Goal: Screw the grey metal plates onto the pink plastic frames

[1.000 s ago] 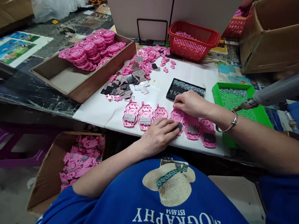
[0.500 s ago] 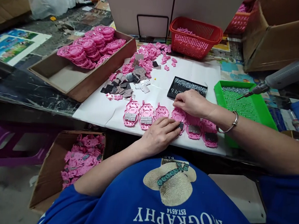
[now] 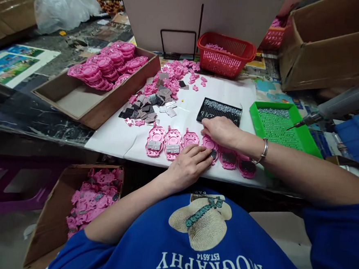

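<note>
Several pink plastic casings lie in a row along the front of the white sheet, with grey or dark plates on most of them. My left hand rests on the row, its fingertips at the dark plate on one casing. Above that same casing, my right hand has thumb and fingers pinched together; what they hold, if anything, is too small to make out. Just beyond it sits a black tray of small metal pieces. A loose pile of grey plates is to the left.
A cardboard tray with stacked pink casings stands at the left. A red basket is at the back, a green tray at the right under a tool with a thin tip. A carton of pink parts sits below the table's left side.
The camera view has shifted a little, moving the whole scene. Both hands stay at the same casing, the right still pinched above it.
</note>
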{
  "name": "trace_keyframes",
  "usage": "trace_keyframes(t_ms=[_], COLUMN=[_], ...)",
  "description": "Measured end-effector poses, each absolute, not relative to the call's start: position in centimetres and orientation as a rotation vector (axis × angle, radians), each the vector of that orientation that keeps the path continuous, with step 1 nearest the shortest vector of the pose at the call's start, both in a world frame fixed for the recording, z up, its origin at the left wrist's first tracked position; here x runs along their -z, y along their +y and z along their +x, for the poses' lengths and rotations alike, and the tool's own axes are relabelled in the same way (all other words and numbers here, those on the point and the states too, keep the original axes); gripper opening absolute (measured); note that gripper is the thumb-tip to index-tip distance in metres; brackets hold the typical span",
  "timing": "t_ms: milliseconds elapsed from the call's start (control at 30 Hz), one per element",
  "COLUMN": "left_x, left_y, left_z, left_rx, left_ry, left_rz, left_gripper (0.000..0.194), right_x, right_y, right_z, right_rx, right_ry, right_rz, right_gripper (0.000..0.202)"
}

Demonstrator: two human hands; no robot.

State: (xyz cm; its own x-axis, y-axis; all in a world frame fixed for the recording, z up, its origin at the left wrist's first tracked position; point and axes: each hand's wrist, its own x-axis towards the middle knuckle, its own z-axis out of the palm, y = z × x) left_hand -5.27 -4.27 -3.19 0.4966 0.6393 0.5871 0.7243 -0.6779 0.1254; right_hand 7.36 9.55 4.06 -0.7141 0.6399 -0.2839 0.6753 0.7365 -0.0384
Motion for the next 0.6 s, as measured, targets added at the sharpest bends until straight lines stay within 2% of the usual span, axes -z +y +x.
trace_keyframes(t_ms=[333, 600], left_x=[3.0, 2.4], left_y=[-4.0, -4.0], left_z=[-5.1, -5.0], left_rx=[0.991, 1.007], left_ry=[-1.183, -1.173], left_rz=[-2.565, -2.557], left_gripper=[0.020, 0.018], right_x=[-4.4, -6.4], right_y=[9.3, 8.9], right_z=[7.8, 10.7], right_rx=[0.331, 0.836], right_ry=[2.754, 2.881], right_rz=[1.166, 1.266], right_gripper=[0.022, 0.016])
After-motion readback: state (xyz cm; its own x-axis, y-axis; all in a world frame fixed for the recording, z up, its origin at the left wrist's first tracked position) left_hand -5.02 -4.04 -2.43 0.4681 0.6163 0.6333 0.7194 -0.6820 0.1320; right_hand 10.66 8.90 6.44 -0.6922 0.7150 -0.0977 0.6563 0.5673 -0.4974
